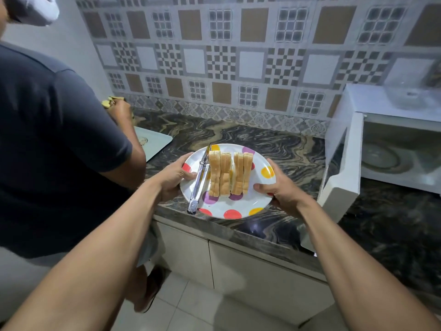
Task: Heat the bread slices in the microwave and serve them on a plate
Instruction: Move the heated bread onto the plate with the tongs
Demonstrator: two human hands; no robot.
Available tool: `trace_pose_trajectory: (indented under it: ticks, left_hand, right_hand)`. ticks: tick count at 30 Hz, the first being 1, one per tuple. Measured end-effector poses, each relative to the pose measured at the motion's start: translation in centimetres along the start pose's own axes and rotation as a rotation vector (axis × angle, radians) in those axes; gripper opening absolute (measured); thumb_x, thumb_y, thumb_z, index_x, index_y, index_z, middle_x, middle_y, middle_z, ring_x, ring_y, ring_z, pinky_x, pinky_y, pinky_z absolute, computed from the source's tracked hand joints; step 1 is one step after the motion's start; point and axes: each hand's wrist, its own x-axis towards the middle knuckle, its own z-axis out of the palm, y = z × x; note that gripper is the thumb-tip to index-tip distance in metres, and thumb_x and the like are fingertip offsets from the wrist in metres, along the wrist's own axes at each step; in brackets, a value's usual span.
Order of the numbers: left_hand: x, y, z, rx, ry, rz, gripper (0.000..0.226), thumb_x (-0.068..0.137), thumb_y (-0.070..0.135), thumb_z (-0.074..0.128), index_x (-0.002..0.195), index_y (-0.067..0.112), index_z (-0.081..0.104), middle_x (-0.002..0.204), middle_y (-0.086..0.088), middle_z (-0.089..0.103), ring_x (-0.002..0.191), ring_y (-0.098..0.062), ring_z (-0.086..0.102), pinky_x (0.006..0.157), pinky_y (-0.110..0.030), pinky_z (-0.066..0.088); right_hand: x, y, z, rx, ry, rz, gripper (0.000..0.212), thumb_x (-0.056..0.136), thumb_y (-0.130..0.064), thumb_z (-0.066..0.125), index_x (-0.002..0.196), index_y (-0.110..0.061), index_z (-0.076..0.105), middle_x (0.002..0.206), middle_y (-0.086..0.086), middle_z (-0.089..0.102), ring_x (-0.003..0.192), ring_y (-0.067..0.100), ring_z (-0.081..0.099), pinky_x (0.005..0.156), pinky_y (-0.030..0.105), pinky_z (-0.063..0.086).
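You held the plate (238, 209) with both hands, well apart on opposite rims. Your left hand (174, 174) gripped at 9 o'clock with the thumb lying over the rim. Your right hand (278, 187) gripped near 4 o'clock, thumb on top and fingers curled beneath. The plate was at the near edge of the counter (262, 144); whether it rested there or was just lifted, I could not tell.

The bread (229, 173) stood on edge in two close groups across the plate's middle, running from 12 to 6. The tongs (199, 182) lay on the plate just beside the bread on its 9 o'clock side, with the handle end hanging over the rim near 7.

The microwave (401, 149) sat at your 2 o'clock. Its door (341, 168) was swung open toward you, and the turntable (381, 157) was visible inside. Another person (59, 139) stood close at your 9 o'clock, by a tray (155, 142).

The step looked like carrying the plate into the microwave. To do it well, you probably needed to take the tongs off first, since they appeared to be metal. Slices standing on edge topple easily, so a level plate and a slow swing toward 2 o'clock would have served you. The open door's edge stood between plate and cavity, so you likely had to go round it, not across.
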Motion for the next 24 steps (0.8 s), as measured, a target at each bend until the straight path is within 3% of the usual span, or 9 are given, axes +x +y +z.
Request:
trace_pose_trajectory:
  ticks: [4,7,11,12,15,17,21,24]
  left_hand:
    - [4.1,-0.4,-0.5,-0.017,-0.018,-0.040,0.071,0.089,-0.022,0.045,0.134,0.032,0.055,0.124,-0.014,0.067,0.112,-0.039,0.065,0.099,-0.061,0.049]
    - [7.4,-1.3,-0.6,-0.012,-0.047,-0.054,0.075,0.088,-0.022,0.047,0.141,0.032,0.051,0.129,-0.014,0.065,0.115,-0.039,0.064,0.099,-0.061,0.049]
    - [11.4,-2.8,-0.3,-0.019,-0.074,-0.086,0.072,0.090,-0.020,0.047,0.141,0.031,0.051,0.126,-0.011,0.067,0.107,-0.035,0.065,0.097,-0.055,0.051]
    - [12.2,-3.1,-0.1,-0.015,-0.081,-0.092,0.072,0.090,-0.021,0.048,0.141,0.030,0.051,0.124,-0.011,0.067,0.107,-0.035,0.064,0.096,-0.055,0.051]
    - [15.1,-4.0,0.4,-0.024,-0.071,-0.092,0.070,0.087,-0.023,0.049,0.138,0.024,0.051,0.119,-0.011,0.067,0.103,-0.033,0.066,0.088,-0.049,0.056]
    - [17.1,-4.8,0.7,-0.023,-0.057,-0.106,0.065,0.085,-0.022,0.053,0.133,0.022,0.052,0.116,-0.012,0.068,0.097,-0.032,0.068,0.083,-0.048,0.059]
    - [21.0,-7.1,0.6,0.015,-0.080,-0.144,0.072,0.075,-0.014,0.063,0.136,0.022,0.052,0.125,-0.020,0.066,0.104,-0.042,0.067,0.091,-0.065,0.053]
    - [22.8,-8.1,1.0,0.062,-0.018,-0.151,0.068,0.082,-0.019,0.058,0.135,0.023,0.053,0.119,-0.017,0.068,0.101,-0.038,0.066,0.090,-0.057,0.056]
  right_hand:
    - [1.9,0.5,-0.2,-0.100,0.116,-0.010,0.071,0.077,0.016,0.072,0.134,-0.020,0.046,0.121,0.015,0.066,0.104,0.030,0.066,0.087,0.049,0.056]
    - [3.4,0.9,-0.6,-0.177,0.203,0.015,0.076,0.074,0.017,0.075,0.135,-0.015,0.045,0.123,0.016,0.064,0.107,0.030,0.064,0.092,0.051,0.053]
    - [6.0,3.1,-2.8,-0.238,0.267,0.096,0.103,0.053,-0.010,0.091,0.144,-0.015,0.042,0.127,0.017,0.064,0.113,0.035,0.064,0.093,0.055,0.054]
    - [6.4,3.6,-3.2,-0.241,0.280,0.114,0.105,0.054,-0.010,0.092,0.145,-0.015,0.041,0.128,0.017,0.064,0.112,0.033,0.065,0.092,0.052,0.055]
    - [6.9,4.5,-3.8,-0.229,0.342,0.135,0.078,0.074,0.014,0.078,0.139,-0.013,0.043,0.116,0.012,0.067,0.095,0.022,0.067,0.074,0.029,0.059]
    - [7.6,5.6,-4.5,-0.219,0.377,0.159,0.074,0.077,0.015,0.074,0.135,-0.017,0.041,0.108,0.004,0.065,0.090,0.014,0.065,0.067,0.021,0.056]
    - [9.2,7.6,-5.9,-0.201,0.436,0.209,0.071,0.078,0.015,0.073,0.129,-0.020,0.040,0.107,0.004,0.064,0.091,0.016,0.064,0.072,0.025,0.056]
    - [10.2,8.6,-6.9,-0.204,0.459,0.236,0.078,0.077,0.011,0.077,0.138,-0.020,0.040,0.120,0.009,0.064,0.106,0.026,0.063,0.086,0.040,0.055]
